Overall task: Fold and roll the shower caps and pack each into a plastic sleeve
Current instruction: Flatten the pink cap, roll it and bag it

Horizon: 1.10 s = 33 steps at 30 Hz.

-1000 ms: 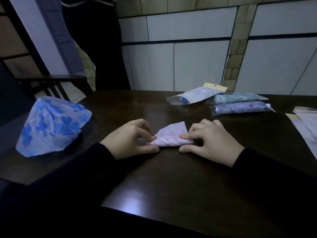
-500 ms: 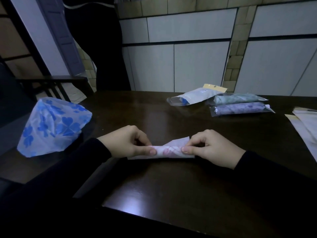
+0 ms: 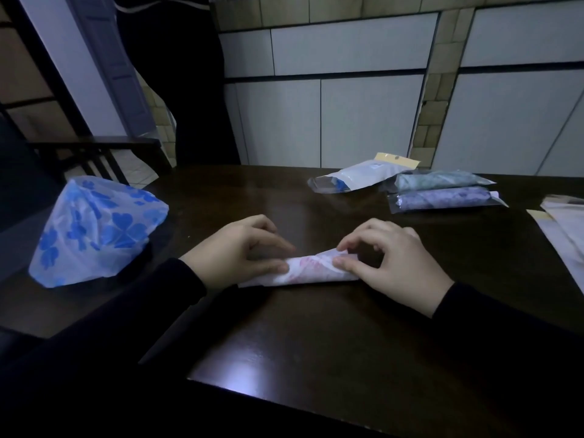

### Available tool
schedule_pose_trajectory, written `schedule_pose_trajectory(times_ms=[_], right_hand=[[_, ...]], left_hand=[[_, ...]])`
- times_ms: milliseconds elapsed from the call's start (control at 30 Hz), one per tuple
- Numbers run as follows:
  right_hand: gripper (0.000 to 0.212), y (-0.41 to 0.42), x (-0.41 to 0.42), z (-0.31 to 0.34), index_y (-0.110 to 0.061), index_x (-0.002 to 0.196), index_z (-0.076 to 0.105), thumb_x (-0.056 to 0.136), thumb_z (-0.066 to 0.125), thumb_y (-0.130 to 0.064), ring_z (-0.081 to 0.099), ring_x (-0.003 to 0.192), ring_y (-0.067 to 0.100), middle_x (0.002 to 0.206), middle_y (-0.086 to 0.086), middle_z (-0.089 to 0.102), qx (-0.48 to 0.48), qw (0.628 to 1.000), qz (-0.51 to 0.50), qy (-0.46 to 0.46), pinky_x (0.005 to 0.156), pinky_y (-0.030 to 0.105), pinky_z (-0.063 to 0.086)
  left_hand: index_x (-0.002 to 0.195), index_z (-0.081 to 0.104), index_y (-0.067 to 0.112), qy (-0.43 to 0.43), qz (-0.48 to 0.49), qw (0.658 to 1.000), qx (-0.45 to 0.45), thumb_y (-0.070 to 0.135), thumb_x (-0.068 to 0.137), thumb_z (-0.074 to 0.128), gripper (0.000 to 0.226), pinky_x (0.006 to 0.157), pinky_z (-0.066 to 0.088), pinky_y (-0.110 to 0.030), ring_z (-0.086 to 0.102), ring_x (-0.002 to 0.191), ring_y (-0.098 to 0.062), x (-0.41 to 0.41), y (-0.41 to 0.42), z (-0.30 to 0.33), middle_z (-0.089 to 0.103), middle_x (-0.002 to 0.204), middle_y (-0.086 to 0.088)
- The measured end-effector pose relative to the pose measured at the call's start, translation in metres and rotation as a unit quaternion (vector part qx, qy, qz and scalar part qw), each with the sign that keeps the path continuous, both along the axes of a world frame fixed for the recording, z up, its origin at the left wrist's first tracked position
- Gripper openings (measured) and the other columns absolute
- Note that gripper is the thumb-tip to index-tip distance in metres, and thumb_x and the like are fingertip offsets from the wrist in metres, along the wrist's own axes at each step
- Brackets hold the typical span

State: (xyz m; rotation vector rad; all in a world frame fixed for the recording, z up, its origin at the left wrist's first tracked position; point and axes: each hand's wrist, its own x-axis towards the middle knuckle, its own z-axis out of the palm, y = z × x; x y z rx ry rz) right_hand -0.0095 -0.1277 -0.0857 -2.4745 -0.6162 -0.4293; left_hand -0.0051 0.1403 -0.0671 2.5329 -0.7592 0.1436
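Note:
A white shower cap with pink print (image 3: 308, 270) lies rolled into a narrow strip on the dark table (image 3: 316, 336), in front of me. My left hand (image 3: 240, 251) pinches its left part between thumb and fingers. My right hand (image 3: 392, 260) pinches the right part, fingers curled over the roll's top edge. An unfolded blue-flowered cap (image 3: 94, 229) sits puffed up at the table's left. Two packed sleeves lie at the back right: a green one (image 3: 439, 180) and a purple one (image 3: 442, 199).
A white pouch with a yellow header (image 3: 360, 175) lies beside the packed sleeves. Flat empty sleeves (image 3: 565, 226) lie stacked at the right edge. A dark chair (image 3: 94, 153) stands back left, and a tiled wall runs behind the table.
The triangular flap of the pink cap has been rolled down toward me into a narrow strip. Both hands moved nearer with it and stay pinching its ends.

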Motion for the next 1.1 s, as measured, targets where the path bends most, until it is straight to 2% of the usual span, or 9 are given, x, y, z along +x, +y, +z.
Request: schedule_pose_trajectory(times_ms=[67, 133, 200, 367, 467, 633, 767, 967, 1100], right_hand=[[0.017, 0.002, -0.002, 0.001, -0.041, 0.083, 0.066, 0.081, 0.057, -0.055, 0.051, 0.087, 0.000, 0.089, -0.025, 0.058, -0.025, 0.999, 0.023, -0.042, 0.083, 0.030, 0.031], [0.018, 0.002, -0.002, 0.002, -0.040, 0.082, 0.068, 0.083, 0.056, -0.053, 0.050, 0.084, 0.002, 0.086, -0.025, 0.060, -0.055, 0.995, 0.035, -0.069, 0.078, 0.031, 0.028], [0.019, 0.001, -0.001, 0.004, -0.040, 0.085, 0.070, 0.086, 0.055, -0.052, 0.050, 0.084, 0.004, 0.087, -0.025, 0.061, -0.083, 0.993, 0.033, -0.075, 0.076, 0.031, 0.024], [0.035, -0.002, 0.000, 0.007, -0.045, 0.103, 0.068, 0.088, 0.040, -0.061, 0.048, 0.088, 0.005, 0.090, -0.022, 0.058, -0.136, 0.989, 0.040, -0.040, 0.078, 0.031, 0.023], [0.048, -0.004, 0.002, 0.008, -0.046, 0.111, 0.065, 0.077, 0.043, -0.073, 0.046, 0.088, 0.001, 0.087, -0.025, 0.052, -0.157, 0.986, 0.057, -0.020, 0.079, 0.028, 0.023], [0.037, -0.006, 0.005, 0.014, -0.045, 0.097, 0.070, 0.079, 0.047, -0.068, 0.053, 0.087, -0.005, 0.082, -0.024, 0.061, -0.130, 0.984, 0.109, 0.047, 0.084, 0.024, 0.029], [0.022, -0.007, 0.006, 0.008, -0.045, 0.091, 0.069, 0.081, 0.057, -0.060, 0.058, 0.082, -0.008, 0.080, -0.024, 0.066, -0.023, 0.988, 0.096, 0.117, 0.081, 0.020, 0.038], [0.028, -0.003, 0.003, 0.002, -0.045, 0.104, 0.062, 0.086, 0.047, -0.058, 0.043, 0.099, -0.002, 0.103, -0.027, 0.053, -0.092, 0.995, 0.029, -0.038, 0.088, 0.029, 0.030], [0.024, 0.000, 0.002, 0.001, -0.043, 0.107, 0.065, 0.090, 0.050, -0.049, 0.049, 0.095, 0.003, 0.100, -0.022, 0.057, -0.100, 0.990, 0.042, -0.091, 0.083, 0.032, 0.031]], left_hand=[[0.108, 0.071, 0.039, -0.031, -0.031, 0.999, -0.008, 0.028, 0.082, 0.075, 0.029, 0.069, 0.051, -0.026, 0.061, 0.085, -0.009, -0.001, -0.002, -0.002, 0.055, 0.099, 0.017], [0.108, 0.072, 0.036, -0.054, -0.049, 0.997, 0.014, 0.015, 0.085, 0.072, 0.031, 0.065, 0.044, -0.014, 0.059, 0.080, -0.004, -0.002, -0.004, -0.005, 0.054, 0.097, 0.020], [0.110, 0.072, 0.034, -0.054, -0.048, 0.997, 0.024, 0.018, 0.089, 0.065, 0.028, 0.066, 0.041, -0.010, 0.058, 0.079, -0.002, -0.002, -0.005, -0.006, 0.054, 0.098, 0.020], [0.112, 0.071, 0.031, -0.016, -0.028, 0.998, 0.049, 0.054, 0.086, 0.051, 0.041, 0.075, 0.053, -0.032, 0.062, 0.089, -0.006, -0.004, -0.009, -0.004, 0.059, 0.101, 0.014], [0.107, 0.073, 0.033, -0.033, -0.026, 0.997, 0.069, 0.069, 0.075, 0.055, 0.052, 0.067, 0.053, -0.036, 0.061, 0.080, -0.007, -0.005, -0.012, -0.002, 0.059, 0.092, 0.012], [0.101, 0.075, 0.029, 0.007, -0.056, 0.996, 0.066, 0.063, 0.080, 0.055, 0.045, 0.064, 0.052, -0.032, 0.061, 0.076, -0.008, -0.005, -0.013, 0.003, 0.061, 0.084, 0.010], [0.111, 0.064, 0.036, 0.024, -0.036, 0.998, 0.035, 0.045, 0.086, 0.065, 0.026, 0.068, 0.050, -0.020, 0.061, 0.077, 0.001, -0.003, -0.014, 0.003, 0.063, 0.082, 0.019], [0.114, 0.065, 0.038, 0.005, -0.018, 0.996, 0.083, 0.048, 0.087, 0.048, 0.033, 0.084, 0.049, -0.032, 0.054, 0.092, -0.003, -0.003, -0.019, 0.003, 0.066, 0.097, 0.016], [0.111, 0.070, 0.028, -0.042, -0.014, 0.995, 0.086, 0.041, 0.091, 0.054, 0.029, 0.090, 0.048, -0.037, 0.052, 0.102, -0.010, 0.002, -0.018, -0.005, 0.057, 0.110, 0.009]])
